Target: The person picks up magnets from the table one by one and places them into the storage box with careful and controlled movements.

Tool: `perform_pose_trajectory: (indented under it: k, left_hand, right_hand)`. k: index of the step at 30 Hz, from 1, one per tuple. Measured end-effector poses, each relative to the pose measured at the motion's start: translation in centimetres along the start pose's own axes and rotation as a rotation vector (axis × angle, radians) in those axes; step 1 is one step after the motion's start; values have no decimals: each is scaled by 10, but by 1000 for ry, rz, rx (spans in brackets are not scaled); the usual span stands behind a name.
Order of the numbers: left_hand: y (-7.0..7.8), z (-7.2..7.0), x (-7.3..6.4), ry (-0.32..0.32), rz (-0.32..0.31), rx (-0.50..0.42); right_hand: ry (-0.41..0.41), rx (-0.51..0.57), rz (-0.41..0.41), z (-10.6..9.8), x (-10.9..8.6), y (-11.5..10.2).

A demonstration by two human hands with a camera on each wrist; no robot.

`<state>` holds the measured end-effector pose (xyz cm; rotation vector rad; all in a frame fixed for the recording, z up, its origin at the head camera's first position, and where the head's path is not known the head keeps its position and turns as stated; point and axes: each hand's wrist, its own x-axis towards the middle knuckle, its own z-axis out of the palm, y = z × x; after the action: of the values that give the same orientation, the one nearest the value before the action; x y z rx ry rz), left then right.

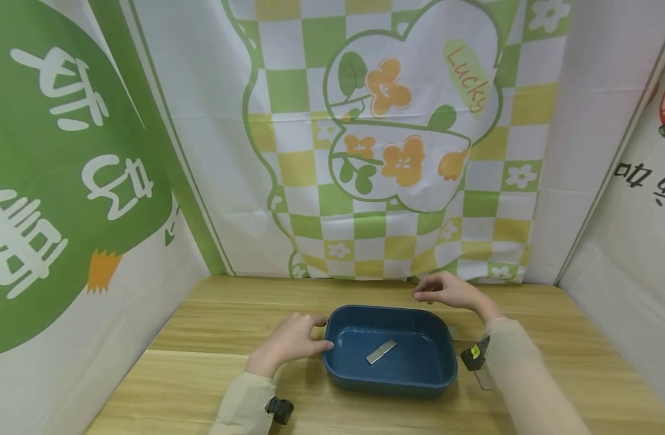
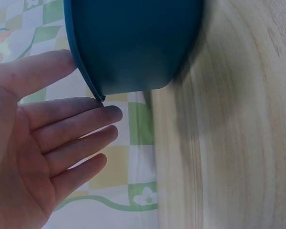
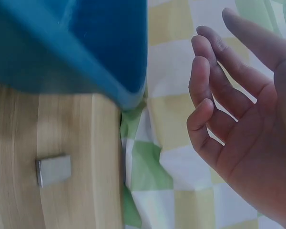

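Note:
A dark blue rectangular basin (image 1: 389,386) stands on the table, and inside it lies a small silver metal-looking strip (image 1: 381,351) with a line across its middle. My left hand (image 1: 291,343) is at the basin's left side, thumb and index fingertip right at the rim. In the left wrist view, that hand's fingers (image 2: 78,140) are extended and spread beside the basin wall. Beyond the basin's far right corner, my right hand (image 1: 447,291) is raised over the table. Its fingers (image 3: 200,81) are loosely bent with nothing between them in the right wrist view.
Right of the basin, a flat silver-grey block (image 3: 55,170) lies on the wooden table (image 1: 202,374). Another flat grey piece (image 1: 483,379) lies nearer, partly hidden by the right wrist camera (image 1: 474,356). A checked cloth (image 1: 289,90) hangs behind the table.

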<state>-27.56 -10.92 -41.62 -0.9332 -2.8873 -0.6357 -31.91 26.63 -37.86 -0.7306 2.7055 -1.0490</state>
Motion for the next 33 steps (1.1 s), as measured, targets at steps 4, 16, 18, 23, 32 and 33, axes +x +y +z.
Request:
perform_pose_trajectory:
  k: [4,16,18,23,32,33]
  left_hand:
    - [0,0,0,-5,-4,-3]
    - [2,-2,0,-10,-21,-5]
    - [2,-3,0,-10,-19,-3]
    - [1,-2,1,-6,-12,0]
    - [1,-2,1,-7,-15,-9]
    - [2,-2,1,-7,-15,-12]
  right_hand:
    - [13,-4,7,-5,-6,5]
    - [62,-7,46,-15,-22,28]
    - [70,-3,51,-16,-24,32]
    - [83,-11,58,-18,-30,40]
    - [119,-13,75,-20,-41,47]
    - [122,-6,89,-21,-42,48]
